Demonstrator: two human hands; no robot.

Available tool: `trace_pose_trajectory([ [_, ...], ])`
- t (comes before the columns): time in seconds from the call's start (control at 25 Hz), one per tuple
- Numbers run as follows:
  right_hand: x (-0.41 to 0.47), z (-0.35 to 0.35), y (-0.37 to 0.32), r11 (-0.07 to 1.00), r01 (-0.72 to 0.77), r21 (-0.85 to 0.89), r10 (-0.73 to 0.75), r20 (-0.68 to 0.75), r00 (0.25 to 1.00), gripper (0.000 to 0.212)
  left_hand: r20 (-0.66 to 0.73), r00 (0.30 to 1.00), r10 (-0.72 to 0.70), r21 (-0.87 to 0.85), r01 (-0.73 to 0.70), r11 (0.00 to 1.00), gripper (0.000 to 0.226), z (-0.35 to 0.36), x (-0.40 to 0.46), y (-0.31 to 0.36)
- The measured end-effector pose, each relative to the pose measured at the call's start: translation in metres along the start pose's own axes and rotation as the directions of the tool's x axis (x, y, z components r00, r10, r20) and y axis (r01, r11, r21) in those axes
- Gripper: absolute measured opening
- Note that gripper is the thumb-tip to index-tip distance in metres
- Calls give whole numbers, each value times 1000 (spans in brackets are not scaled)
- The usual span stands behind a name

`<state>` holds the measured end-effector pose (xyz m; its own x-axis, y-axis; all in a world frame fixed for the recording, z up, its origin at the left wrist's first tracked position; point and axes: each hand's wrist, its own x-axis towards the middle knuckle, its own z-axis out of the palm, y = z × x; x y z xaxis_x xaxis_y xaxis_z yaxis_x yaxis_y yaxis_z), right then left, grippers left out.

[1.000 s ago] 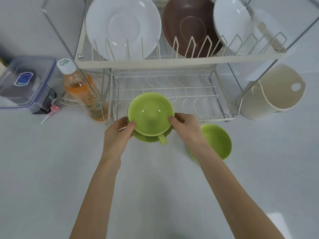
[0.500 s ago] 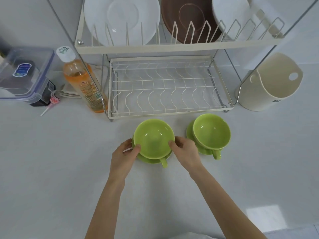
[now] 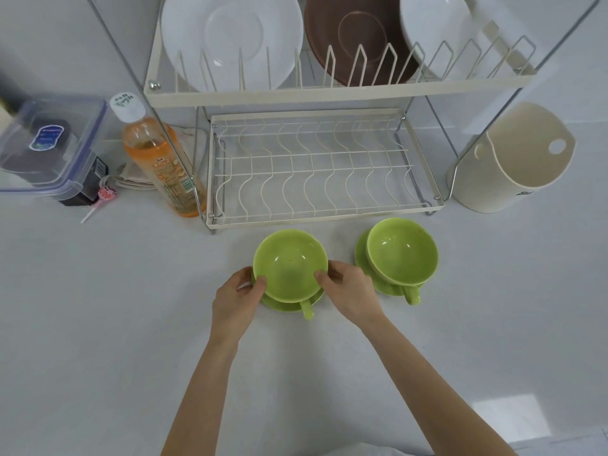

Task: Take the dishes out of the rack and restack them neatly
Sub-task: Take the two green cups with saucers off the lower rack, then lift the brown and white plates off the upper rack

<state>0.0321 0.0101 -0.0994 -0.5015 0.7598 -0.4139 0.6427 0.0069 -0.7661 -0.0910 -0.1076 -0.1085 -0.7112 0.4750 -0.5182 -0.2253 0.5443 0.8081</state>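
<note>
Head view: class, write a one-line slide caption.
Both hands set a green cup and saucer beside a matching set before the rack.

I note two lime-green cups [image 3: 291, 264] [image 3: 402, 251], each on a matching green saucer [image 3: 285, 302] [image 3: 365, 258]. The rack [image 3: 309, 97] is cream, its frame chrome. It holds two white plates [image 3: 232, 37] [image 3: 434, 31] and one brown plate [image 3: 355, 37]. Bottle [image 3: 163, 166]: orange liquid, white cap. Caddy [image 3: 503, 166]: cream. Counter [image 3: 98, 324]: pale grey.

Single head-worn wide-angle view looks forward and steeply down, close over the white counter [image 3: 98, 324], with both forearms entering from the bottom edge, the dish rack [image 3: 309, 166] filling the upper centre, its top tier cropped.
</note>
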Motion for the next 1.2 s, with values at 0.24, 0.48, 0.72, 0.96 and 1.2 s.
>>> trace_pose_trajectory([
  [0.24, 1, -1, -2, 999, 35, -19, -35, 7, 999, 30, 4, 998, 55, 34, -55, 998, 30, -1, 3, 4],
  [0.48, 3, -3, -5, 998, 41, -46, -41, 1, 999, 35, 9, 995, 97, 48, -97, 994, 27, 1, 9, 9],
  [0.72, 1, -12, -13, 955, 120, -273, -101, 81, 992, 40, -14, 981, 191, 357, -174, 918, 45, -1, 11, 22],
  [0.96, -12, -62, -47, 758, 381, -529, -392, 97, 915, 54, 13, 861, 509, 699, -372, 611, 50, -6, -17, 79],
  [1.2, -28, -131, -101, 635, 528, -564, -606, 60, 793, 49, 82, 649, 756, 708, -572, 414, 41, -5, -53, 169],
])
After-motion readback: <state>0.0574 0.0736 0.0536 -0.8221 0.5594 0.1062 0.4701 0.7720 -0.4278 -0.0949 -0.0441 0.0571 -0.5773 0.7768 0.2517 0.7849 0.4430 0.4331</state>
